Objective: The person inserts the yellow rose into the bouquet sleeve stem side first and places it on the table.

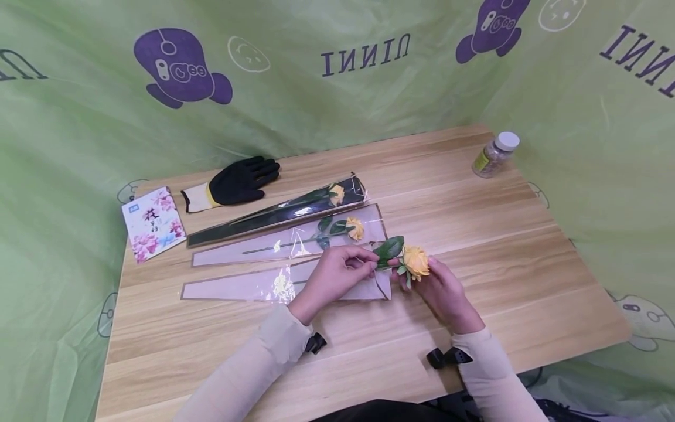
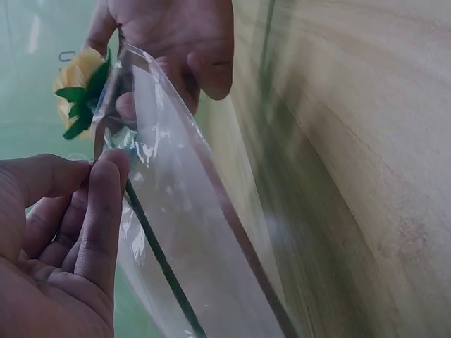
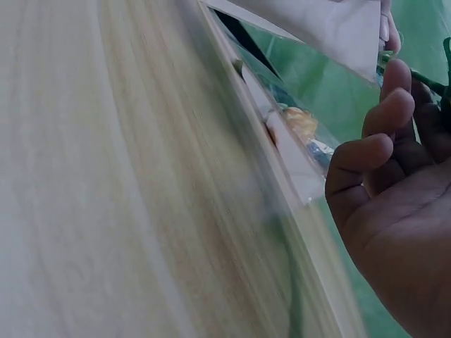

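A yellow artificial rose (image 1: 415,262) with green leaves (image 1: 389,249) sticks out of the open wide end of a clear flower sleeve (image 1: 232,289). Its thin green stem (image 2: 165,267) runs down inside the plastic. With thumb and forefinger my left hand (image 1: 337,272) pinches the sleeve's edge at the mouth, beside the leaves. My right hand (image 1: 443,293) holds the rose just under the bloom, thumb at its side and fingers curled beneath. In the left wrist view, some right fingers show through the plastic. The sleeve's mouth is lifted off the wooden table (image 1: 474,223).
Behind lie a clear sleeve holding another yellow rose (image 1: 355,228) and a dark-backed sleeve (image 1: 274,214) with a rose. A black work glove (image 1: 245,180) and a floral-print packet (image 1: 154,224) lie at back left. A white-capped jar (image 1: 495,155) stands at back right.
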`<state>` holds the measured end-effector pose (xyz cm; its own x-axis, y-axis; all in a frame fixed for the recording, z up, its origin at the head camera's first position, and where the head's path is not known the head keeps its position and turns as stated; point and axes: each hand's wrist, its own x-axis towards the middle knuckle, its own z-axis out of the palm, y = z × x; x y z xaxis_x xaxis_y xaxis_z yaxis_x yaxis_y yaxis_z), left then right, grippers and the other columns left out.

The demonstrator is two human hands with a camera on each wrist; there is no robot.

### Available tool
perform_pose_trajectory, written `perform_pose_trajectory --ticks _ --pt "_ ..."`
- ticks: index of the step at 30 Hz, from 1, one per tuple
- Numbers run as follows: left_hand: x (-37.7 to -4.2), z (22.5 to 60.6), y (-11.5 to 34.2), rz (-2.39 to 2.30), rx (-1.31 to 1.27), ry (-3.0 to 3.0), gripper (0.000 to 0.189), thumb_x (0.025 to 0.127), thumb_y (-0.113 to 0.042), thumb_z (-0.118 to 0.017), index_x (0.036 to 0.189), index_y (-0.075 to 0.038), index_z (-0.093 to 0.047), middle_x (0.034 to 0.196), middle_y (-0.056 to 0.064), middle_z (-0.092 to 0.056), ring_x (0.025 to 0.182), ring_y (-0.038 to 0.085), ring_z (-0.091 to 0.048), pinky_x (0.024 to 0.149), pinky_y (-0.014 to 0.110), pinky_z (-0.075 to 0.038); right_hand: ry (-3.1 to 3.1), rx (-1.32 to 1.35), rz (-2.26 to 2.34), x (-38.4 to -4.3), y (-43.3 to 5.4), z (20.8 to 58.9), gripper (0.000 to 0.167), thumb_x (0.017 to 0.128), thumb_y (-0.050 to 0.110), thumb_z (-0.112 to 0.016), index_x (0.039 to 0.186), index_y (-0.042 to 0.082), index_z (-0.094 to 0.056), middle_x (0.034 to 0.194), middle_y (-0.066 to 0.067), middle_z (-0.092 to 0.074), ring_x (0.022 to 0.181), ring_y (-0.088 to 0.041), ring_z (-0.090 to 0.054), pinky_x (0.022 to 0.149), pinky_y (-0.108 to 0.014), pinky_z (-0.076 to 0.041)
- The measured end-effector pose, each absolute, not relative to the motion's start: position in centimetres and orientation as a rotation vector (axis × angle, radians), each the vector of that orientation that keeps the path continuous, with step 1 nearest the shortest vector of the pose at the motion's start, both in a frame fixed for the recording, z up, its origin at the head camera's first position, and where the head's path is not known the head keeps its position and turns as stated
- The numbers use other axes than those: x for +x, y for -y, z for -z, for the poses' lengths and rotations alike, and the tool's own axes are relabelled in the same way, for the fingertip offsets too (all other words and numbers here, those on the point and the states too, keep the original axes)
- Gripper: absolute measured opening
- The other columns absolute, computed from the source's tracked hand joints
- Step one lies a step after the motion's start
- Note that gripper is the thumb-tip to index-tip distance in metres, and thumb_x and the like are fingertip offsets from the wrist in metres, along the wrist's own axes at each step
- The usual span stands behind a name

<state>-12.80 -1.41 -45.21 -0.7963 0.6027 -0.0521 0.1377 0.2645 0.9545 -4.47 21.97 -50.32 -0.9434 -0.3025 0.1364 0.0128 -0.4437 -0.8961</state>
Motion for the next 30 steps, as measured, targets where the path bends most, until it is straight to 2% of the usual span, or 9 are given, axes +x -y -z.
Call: perform_pose_trajectory --ticks 3,6,13,20,24,27,30 --pt "-12.64 45.00 1.35 -1.549 0.675 -2.128 0.012 0.093 -0.006 -0.072 0.104 -0.005 -0.078 0.089 -0.002 -0.075 0.076 0.009 -0.071 0.068 0.026 -0.060 -1.636 -0.284 2.429 -4.38 -21.84 50.29 0.046 0.111 0.027 -0.023 0.126 0.007 -0.062 0.111 -0.008 -0.065 0.094 -0.019 -0.061 0.084 -0.032 -0.051" --pt "-12.58 44.85 1.35 -1.552 0.672 -2.128 0.013 0.093 -0.005 -0.072 0.105 -0.005 -0.078 0.095 -0.001 -0.075 0.078 0.010 -0.071 0.069 0.026 -0.061 -1.717 -0.233 2.398 -4.34 -21.84 50.27 0.042 0.110 0.023 -0.028 0.118 0.010 -0.067 0.098 -0.005 -0.064 0.084 -0.016 -0.057 0.077 -0.032 -0.051" --pt "-12.56 44.67 1.35 -1.577 0.676 -2.134 0.013 0.093 -0.005 -0.073 0.104 -0.005 -0.078 0.097 -0.002 -0.075 0.077 0.009 -0.070 0.068 0.027 -0.061 -1.812 -0.252 2.366 -4.49 -22.04 50.16 0.037 0.109 0.016 -0.036 0.118 0.007 -0.071 0.096 -0.009 -0.065 0.081 -0.021 -0.055 0.074 -0.034 -0.051" --pt "-12.34 44.53 1.19 -1.609 0.687 -2.099 0.012 0.093 -0.004 -0.072 0.104 -0.005 -0.077 0.099 0.001 -0.075 0.079 0.012 -0.071 0.069 0.028 -0.061 -1.864 -0.271 2.356 -4.60 -21.76 50.35 0.027 0.108 0.010 -0.044 0.117 0.005 -0.070 0.092 0.000 -0.062 0.077 -0.016 -0.052 0.071 -0.027 -0.050" --pt "-12.31 44.57 1.17 -1.620 0.671 -2.100 0.012 0.093 -0.004 -0.073 0.104 -0.005 -0.077 0.098 0.000 -0.075 0.078 0.012 -0.071 0.068 0.028 -0.061 -1.921 -0.218 2.351 -4.67 -21.69 50.44 0.025 0.107 0.007 -0.048 0.121 0.002 -0.068 0.096 -0.001 -0.064 0.080 -0.012 -0.054 0.072 -0.024 -0.051" --pt "-12.26 44.62 1.15 -1.632 0.674 -2.106 0.012 0.093 -0.004 -0.073 0.104 -0.004 -0.077 0.099 0.002 -0.075 0.077 0.012 -0.071 0.068 0.028 -0.061 -1.980 -0.173 2.317 -4.78 -21.57 50.55 0.024 0.107 0.008 -0.051 0.122 -0.003 -0.066 0.090 -0.002 -0.061 0.079 -0.011 -0.053 0.070 -0.023 -0.051" --pt "-12.19 44.67 1.13 -1.644 0.671 -2.110 0.013 0.092 -0.004 -0.074 0.104 -0.003 -0.077 0.100 0.002 -0.075 0.078 0.012 -0.070 0.068 0.028 -0.061 -2.049 -0.102 2.277 -4.80 -21.44 50.67 0.025 0.106 0.008 -0.054 0.122 -0.007 -0.065 0.092 -0.003 -0.064 0.081 -0.012 -0.057 0.071 -0.024 -0.053"
